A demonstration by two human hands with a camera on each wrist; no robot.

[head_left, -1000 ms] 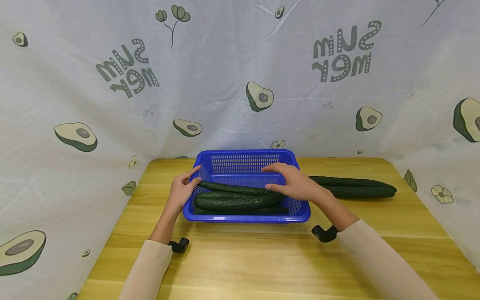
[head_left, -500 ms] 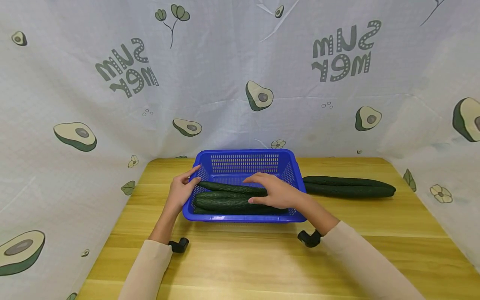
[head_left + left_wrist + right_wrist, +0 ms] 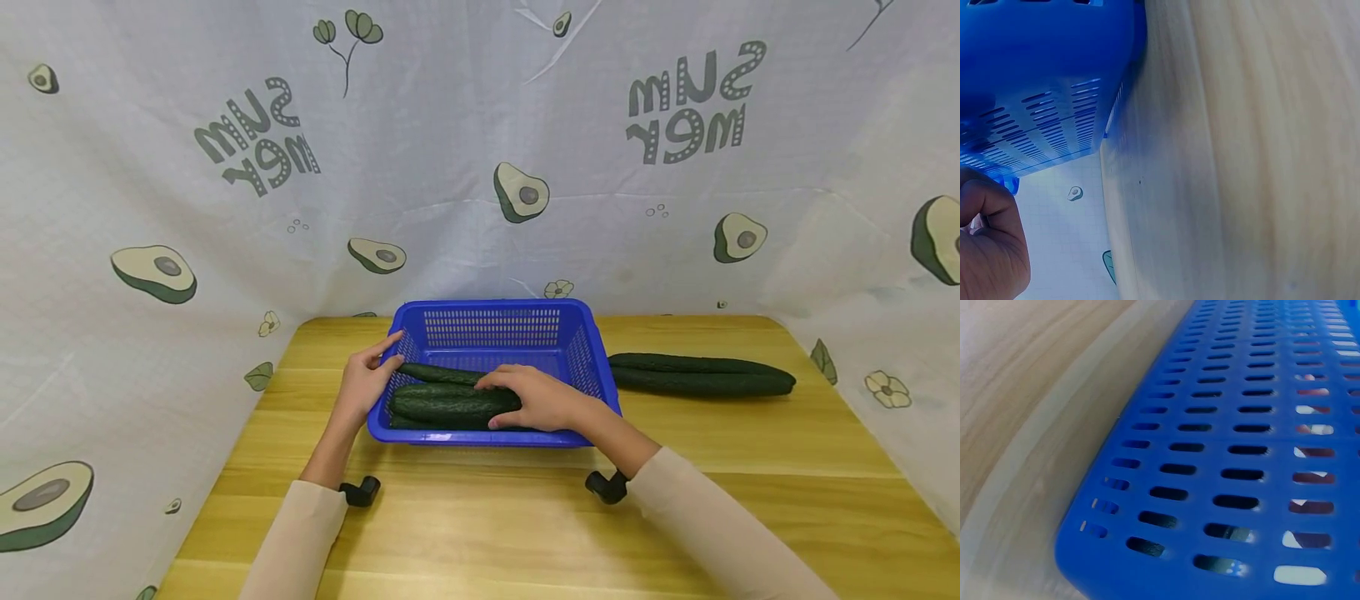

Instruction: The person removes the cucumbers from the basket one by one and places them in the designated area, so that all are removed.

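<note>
Inside the blue basket (image 3: 491, 306), right hand (image 3: 538, 400) curls round a cucumber (image 3: 442, 403); left hand (image 3: 364, 385) pinches the left rim (image 3: 377, 419).

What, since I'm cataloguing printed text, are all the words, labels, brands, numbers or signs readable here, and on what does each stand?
"sum mer": left print on the white avocado-patterned cloth, mirrored, on two lines.
"sum mer": right print, same cloth, also mirrored.
None readable on the blue perforated plastic basket or long dark-green cucumbers.
</note>
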